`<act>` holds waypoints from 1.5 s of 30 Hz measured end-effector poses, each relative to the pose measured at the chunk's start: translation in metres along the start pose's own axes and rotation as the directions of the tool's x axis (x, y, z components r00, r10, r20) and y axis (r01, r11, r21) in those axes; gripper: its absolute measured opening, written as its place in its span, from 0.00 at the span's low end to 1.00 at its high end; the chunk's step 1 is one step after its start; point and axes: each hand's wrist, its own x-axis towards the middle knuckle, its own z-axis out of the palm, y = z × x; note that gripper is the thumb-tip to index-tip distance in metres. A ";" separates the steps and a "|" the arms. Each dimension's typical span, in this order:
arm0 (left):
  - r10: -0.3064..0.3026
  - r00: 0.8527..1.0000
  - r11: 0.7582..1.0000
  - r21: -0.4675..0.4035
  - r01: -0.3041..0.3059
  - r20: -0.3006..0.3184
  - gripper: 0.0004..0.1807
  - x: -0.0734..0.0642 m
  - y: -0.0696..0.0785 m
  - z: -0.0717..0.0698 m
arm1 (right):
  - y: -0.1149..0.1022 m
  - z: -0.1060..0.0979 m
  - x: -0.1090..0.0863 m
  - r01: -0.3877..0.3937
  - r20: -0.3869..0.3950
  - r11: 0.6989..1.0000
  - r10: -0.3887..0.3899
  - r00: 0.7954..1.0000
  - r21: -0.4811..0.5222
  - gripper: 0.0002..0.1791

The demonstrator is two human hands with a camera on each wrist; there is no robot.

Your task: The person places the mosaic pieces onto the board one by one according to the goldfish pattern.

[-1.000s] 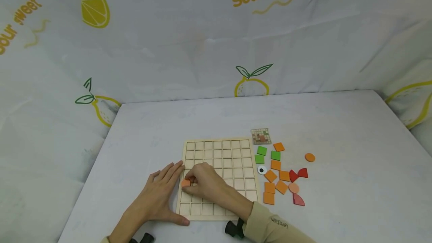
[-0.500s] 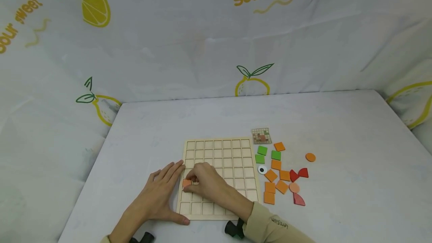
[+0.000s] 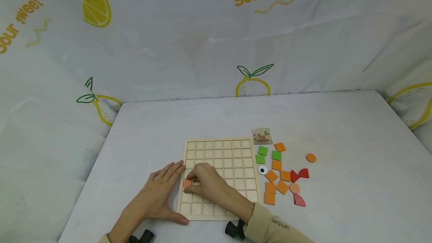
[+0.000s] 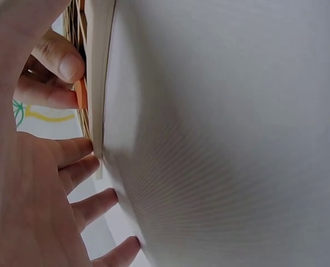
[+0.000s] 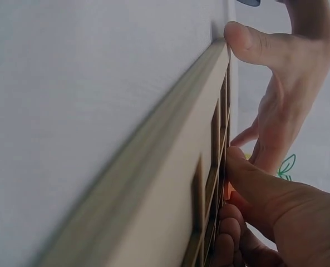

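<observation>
A pale wooden grid board lies on the white table. My right hand reaches over it and pinches an orange tile between thumb and forefinger, at a cell of the leftmost column. In the left wrist view the same tile shows edge-on between those fingertips. My left hand is spread along the board's left side, its fingertips touching the frame and its thumb by the near left corner. The right wrist view has the right hand low over the grid, with the tile mostly hidden.
Right of the board lie loose pieces: several orange squares, green squares, red quarter-rounds, an orange disc, a peach disc and a white eye disc. A small pattern card lies at the board's far right corner.
The orange tile has shifted slightly right, from overlapping the left frame to lining up with a cell of the leftmost column. The left hand has stayed in place.
</observation>
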 end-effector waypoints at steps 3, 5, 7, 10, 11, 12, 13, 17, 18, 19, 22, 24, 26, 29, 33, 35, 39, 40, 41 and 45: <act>-0.001 1.000 1.000 0.002 0.001 0.014 0.76 0.002 -0.001 -0.002 | 0.000 0.000 0.000 0.000 -0.003 1.000 0.000 1.000 0.005 0.14; -0.003 1.000 1.000 0.005 0.003 0.020 0.75 0.003 -0.001 -0.004 | 0.000 0.000 -0.001 0.002 -0.001 1.000 -0.002 1.000 0.010 0.14; -0.005 1.000 1.000 0.002 0.005 0.027 0.75 0.004 -0.001 -0.005 | 0.000 0.000 -0.001 0.003 0.001 1.000 -0.003 1.000 0.015 0.13; -0.007 1.000 1.000 0.002 0.007 0.029 0.75 0.006 -0.001 -0.006 | -0.001 -0.001 -0.001 0.000 0.009 1.000 0.000 1.000 0.022 0.13; -0.008 1.000 1.000 0.001 0.008 0.030 0.76 0.006 -0.001 -0.007 | -0.001 -0.001 -0.001 -0.001 0.011 1.000 0.001 1.000 0.020 0.12; -0.009 0.999 1.000 0.002 0.009 0.030 0.76 0.007 0.000 -0.007 | -0.001 -0.001 -0.001 -0.002 0.012 1.000 0.002 1.000 0.018 0.12; -0.010 1.000 1.000 0.003 0.010 0.029 0.76 0.007 0.000 -0.007 | -0.001 -0.001 -0.001 -0.002 0.013 1.000 0.002 1.000 0.013 0.12; -0.014 1.000 1.000 0.006 0.014 0.027 0.76 0.008 0.000 -0.007 | -0.002 -0.001 -0.001 -0.001 0.013 1.000 0.001 1.000 -0.009 0.11; -0.016 1.000 1.000 0.006 0.015 0.027 0.76 0.009 0.000 -0.007 | -0.002 -0.001 -0.001 0.000 0.012 1.000 0.001 1.000 -0.014 0.11; -0.017 0.999 1.000 0.004 0.017 0.028 0.75 0.009 0.001 -0.007 | -0.002 -0.001 -0.002 0.000 0.012 1.000 0.000 1.000 -0.017 0.11; -0.022 0.999 1.000 0.002 0.022 0.033 0.75 0.010 0.001 -0.008 | -0.003 -0.002 -0.003 0.005 0.013 1.000 -0.004 1.000 -0.025 0.11; -0.026 0.999 1.000 0.000 0.026 0.038 0.76 0.011 0.001 -0.008 | -0.005 -0.004 -0.004 0.005 0.015 1.000 -0.004 1.000 -0.025 0.11; -0.030 0.999 1.000 -0.001 0.030 0.043 0.76 0.011 0.001 -0.008 | -0.006 -0.006 -0.005 0.006 0.017 1.000 -0.006 1.000 -0.023 0.10; -0.033 0.999 0.999 -0.005 0.033 0.043 0.76 0.011 0.001 -0.009 | -0.008 -0.010 -0.008 0.003 0.017 1.000 -0.003 1.000 -0.019 0.09; -0.031 0.999 0.999 -0.021 0.032 0.037 0.76 0.011 0.001 -0.007 | -0.006 -0.019 -0.016 0.005 0.009 1.000 -0.004 1.000 -0.010 0.10; -0.035 0.999 0.999 -0.028 0.036 0.041 0.76 0.011 0.001 -0.006 | -0.003 -0.024 -0.023 0.006 0.003 1.000 -0.006 1.000 -0.007 0.12; -0.049 0.997 0.998 -0.036 0.052 0.063 0.76 0.012 0.002 -0.005 | 0.005 -0.041 -0.038 -0.005 -0.020 1.000 0.005 1.000 0.007 0.14; -0.050 0.997 0.998 -0.035 0.053 0.064 0.76 0.012 0.002 -0.005 | 0.007 -0.046 -0.042 -0.011 -0.028 1.000 0.011 1.000 0.002 0.14; -0.054 0.996 0.998 -0.036 0.056 0.067 0.76 0.012 0.002 -0.005 | 0.009 -0.051 -0.045 -0.019 -0.036 1.000 0.018 0.999 -0.003 0.15; -0.059 0.996 0.998 -0.032 0.061 0.065 0.77 0.011 0.001 -0.006 | 0.014 -0.070 -0.060 -0.051 -0.086 0.997 0.046 0.995 -0.054 0.14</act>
